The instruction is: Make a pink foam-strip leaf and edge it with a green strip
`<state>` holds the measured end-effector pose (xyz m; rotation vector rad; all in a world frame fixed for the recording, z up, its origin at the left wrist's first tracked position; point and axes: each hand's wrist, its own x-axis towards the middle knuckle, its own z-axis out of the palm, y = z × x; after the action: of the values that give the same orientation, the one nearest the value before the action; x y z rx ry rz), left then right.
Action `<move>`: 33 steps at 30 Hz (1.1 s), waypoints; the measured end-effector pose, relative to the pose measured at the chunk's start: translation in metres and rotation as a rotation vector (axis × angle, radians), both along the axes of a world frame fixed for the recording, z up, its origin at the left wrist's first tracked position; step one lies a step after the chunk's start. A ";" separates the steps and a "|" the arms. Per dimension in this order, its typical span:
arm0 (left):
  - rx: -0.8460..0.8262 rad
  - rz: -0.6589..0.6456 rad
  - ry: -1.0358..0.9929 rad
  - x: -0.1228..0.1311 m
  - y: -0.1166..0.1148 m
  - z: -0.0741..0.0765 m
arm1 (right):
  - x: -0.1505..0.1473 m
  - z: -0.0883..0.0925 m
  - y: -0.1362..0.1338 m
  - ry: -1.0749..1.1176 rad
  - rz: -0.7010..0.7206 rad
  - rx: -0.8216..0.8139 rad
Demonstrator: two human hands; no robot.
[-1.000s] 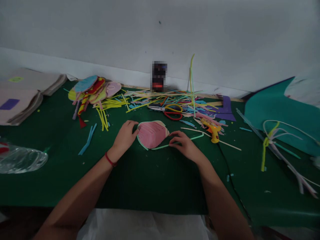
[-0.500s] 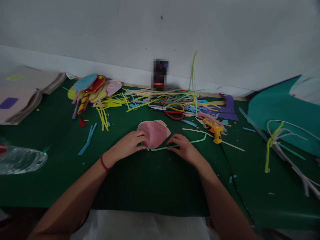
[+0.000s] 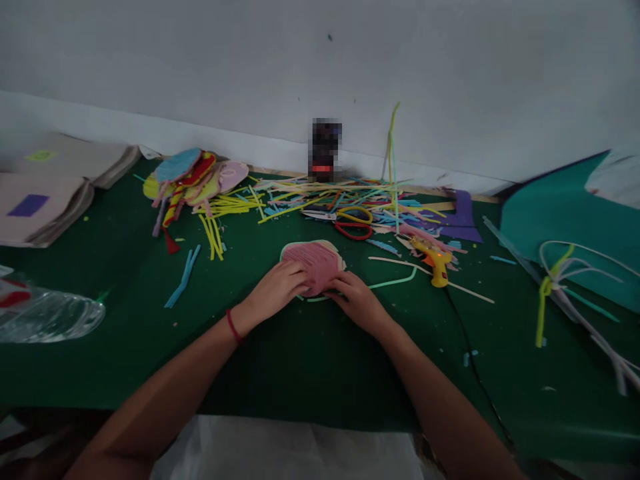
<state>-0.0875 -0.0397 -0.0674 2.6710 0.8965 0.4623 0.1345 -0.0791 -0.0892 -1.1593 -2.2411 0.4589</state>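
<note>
A rounded pink piece covered in side-by-side strips (image 3: 313,260) lies on the green table in front of me, with pale layers showing at its right edge. My left hand (image 3: 277,287) presses curled fingers onto its lower left part. At the lower right edge, my right hand (image 3: 357,301) has its fingers closed on a thin mint-green strip (image 3: 395,284). That strip runs along the piece's bottom edge and out past the hand to a bent end on the right. My fingertips partly hide where strip and piece meet.
A yellow glue gun (image 3: 436,261) with a black cord rests at right. Scissors (image 3: 354,230) and many coloured strips (image 3: 330,197) lie behind the piece. Left are colourful rounded pieces (image 3: 187,175), stacked books (image 3: 45,203) and a plastic bottle (image 3: 55,313). A teal sheet (image 3: 565,213) stands right.
My right hand has moved left along the green strip onto the edge of the pink piece. My left fingers reach further over the piece. The view has shifted slightly.
</note>
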 end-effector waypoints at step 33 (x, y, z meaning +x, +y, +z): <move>0.283 0.894 -0.010 -0.084 0.050 0.000 | 0.047 0.006 0.007 -0.022 -0.054 -0.230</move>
<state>-0.1719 0.0103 -0.0679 2.3331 2.1442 0.8252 0.1813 -0.0723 -0.0833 -1.3417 -2.2128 0.6991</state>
